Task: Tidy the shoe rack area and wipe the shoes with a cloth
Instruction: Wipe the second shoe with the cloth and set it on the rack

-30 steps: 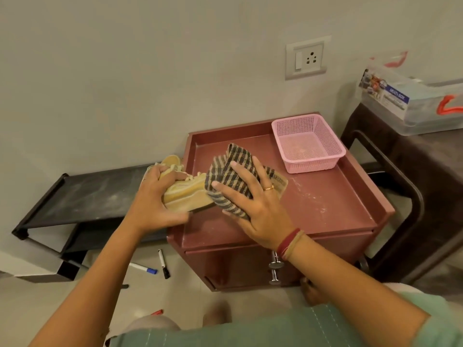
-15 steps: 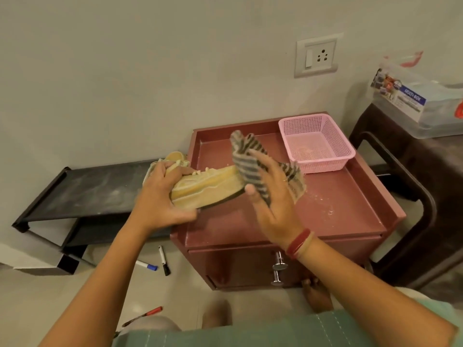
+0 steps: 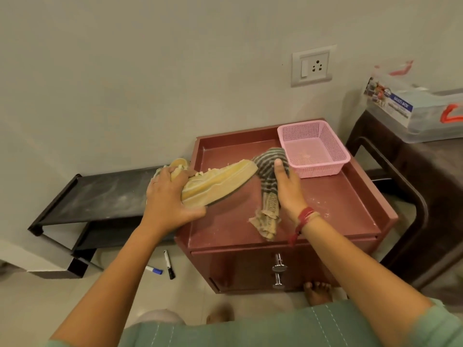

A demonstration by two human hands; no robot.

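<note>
Shoe rack [image 3: 100,196], low and black, sits at my far left against the wall, its top shelf streaked with pale dust. On the floor in front of it lie two markers, one with a blue cap [image 3: 154,270] and one with a black cap [image 3: 169,264], near each other but apart.

My left hand [image 3: 167,199] is wrapped round the heel end of a sneaker [image 3: 220,181], fingers over the top and thumb under the sole. The sneaker is a yellowish cream with a thick pale midsole and a dark edge along the outsole. I hold it tipped onto its side above the left part of the maroon cabinet's worktop [image 3: 338,204], toe pointing right.

Just past the toe is the striped cloth [image 3: 269,196], grey and cream, with a frayed lower end drooping down to the worktop. My right hand [image 3: 288,186] grips it, thumb lying on the stripes and fingers hidden behind the fabric. A red thread [image 3: 305,215] is tied round that wrist.

A pink mesh basket [image 3: 320,169] stands in the worktop's back right corner, just beside the cloth. Above it on the wall is a switch and socket plate [image 3: 312,68]. At the far right a clear storage box [image 3: 400,108] rests on a dark stool [image 3: 413,184]; its blue label reads "MULTI-BOX".
</note>
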